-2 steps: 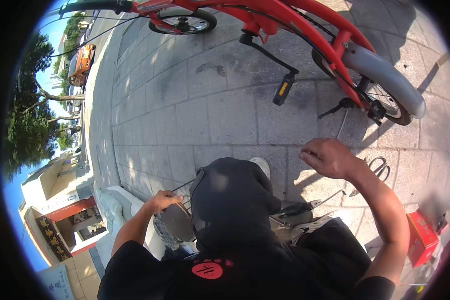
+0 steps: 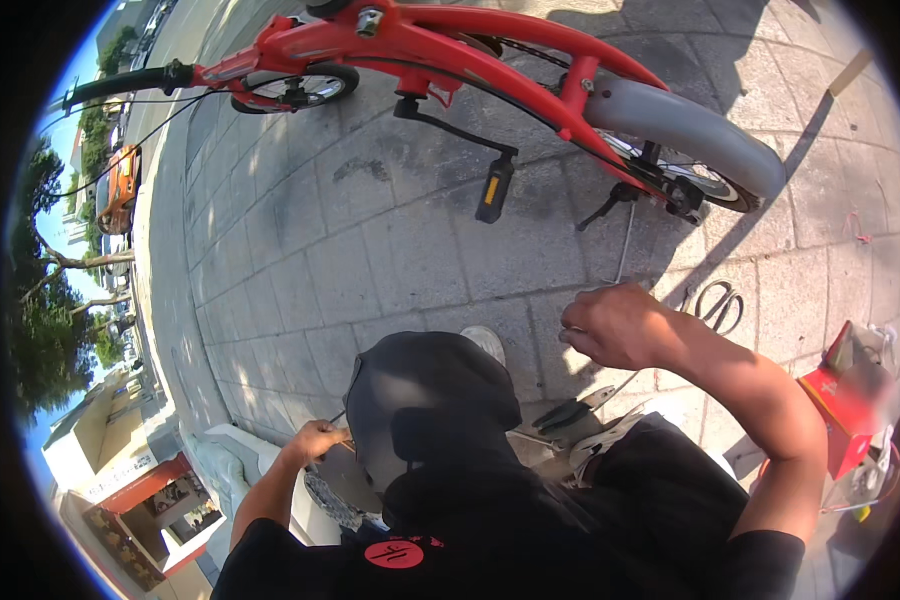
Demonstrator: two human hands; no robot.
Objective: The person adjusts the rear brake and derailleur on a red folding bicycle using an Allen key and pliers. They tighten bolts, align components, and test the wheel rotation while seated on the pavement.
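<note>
A dark grey, rounded cloth-covered shape [image 2: 430, 400] sits between my arms and hides part of the ground. At its left edge my left hand [image 2: 317, 440] is closed around a thin dark rod [image 2: 339, 414], most of it hidden. My right hand [image 2: 615, 325] is held in the air with its fingers curled in; whether anything is inside them is hidden. Below this hand, pliers [image 2: 575, 411] with dark handles lie on the paving. Scissors [image 2: 718, 307] with black handles lie beyond my right wrist.
A red bicycle [image 2: 510, 75] with a grey rear mudguard stands across the far side, its pedal [image 2: 494, 190] hanging toward me. At the right is a red box [image 2: 838, 415] with things in it. Grey paving [image 2: 400, 250] spreads between; an orange car [image 2: 118, 190] stands far left.
The whole view has turned, so the bicycle and ground appear further left. The rod at my left hand is now mostly covered. My right hand keeps its curled shape.
</note>
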